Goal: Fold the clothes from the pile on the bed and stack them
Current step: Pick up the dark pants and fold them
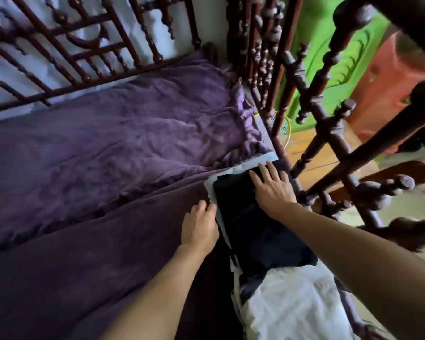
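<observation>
Stack sits at the right edge of the bed, tight against the carved wooden rail [329, 133]. Top layer is a folded black garment [260, 227]; under it we see a folded light-blue garment [243, 168] showing along the far and left edges.

Right hand [272, 187]: flat, fingers straight and spread, palm down on the far end of the black garment. It grips nothing.

Left hand [200, 227]: at the stack's left edge, just beside the black garment, fingers curled toward the light-blue layer. We can't tell whether it pinches the edge or only touches it.

The stack's near end overlaps a white fabric [292, 298] with dark markings. Left of the stack is the rumpled purple sheet [108, 143], bare across to the lattice headboard [84, 45] at the far side.
</observation>
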A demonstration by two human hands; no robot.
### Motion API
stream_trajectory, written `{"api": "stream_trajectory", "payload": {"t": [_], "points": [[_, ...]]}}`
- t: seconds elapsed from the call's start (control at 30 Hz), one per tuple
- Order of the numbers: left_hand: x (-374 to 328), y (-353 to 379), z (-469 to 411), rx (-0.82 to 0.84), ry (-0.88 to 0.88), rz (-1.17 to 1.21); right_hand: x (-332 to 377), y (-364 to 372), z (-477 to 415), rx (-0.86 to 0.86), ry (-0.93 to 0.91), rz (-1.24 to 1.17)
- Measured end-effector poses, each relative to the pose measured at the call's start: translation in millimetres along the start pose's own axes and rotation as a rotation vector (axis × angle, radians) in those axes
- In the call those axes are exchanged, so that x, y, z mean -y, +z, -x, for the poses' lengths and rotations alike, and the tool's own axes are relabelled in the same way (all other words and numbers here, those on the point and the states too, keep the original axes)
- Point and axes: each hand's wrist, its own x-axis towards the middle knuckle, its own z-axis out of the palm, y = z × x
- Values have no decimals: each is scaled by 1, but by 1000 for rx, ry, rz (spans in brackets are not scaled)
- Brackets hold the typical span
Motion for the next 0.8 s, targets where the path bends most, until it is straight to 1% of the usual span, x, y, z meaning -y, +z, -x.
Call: {"api": "stream_trajectory", "payload": {"t": [0.07,0.17,0.3,0.4,0.47,0.63,0.8], "points": [[16,0,23,45,-47,30,12,-6,0,-17,-6,4],[46,-8,64,82,-106,72,38,-30,3,-52,-81,29],[92,-29,123,69,-206,91,104,-69,15,-32,-230,-30],[130,-52,173,5,-298,100,167,-96,31,-49,-337,-105],[160,-68,212,-49,-360,99,216,-115,46,-76,-439,-109],[241,-106,326,-162,-480,27,343,-159,102,-129,-628,-38],[327,-130,459,-272,-590,23,466,-190,172,-191,-730,47]]}}
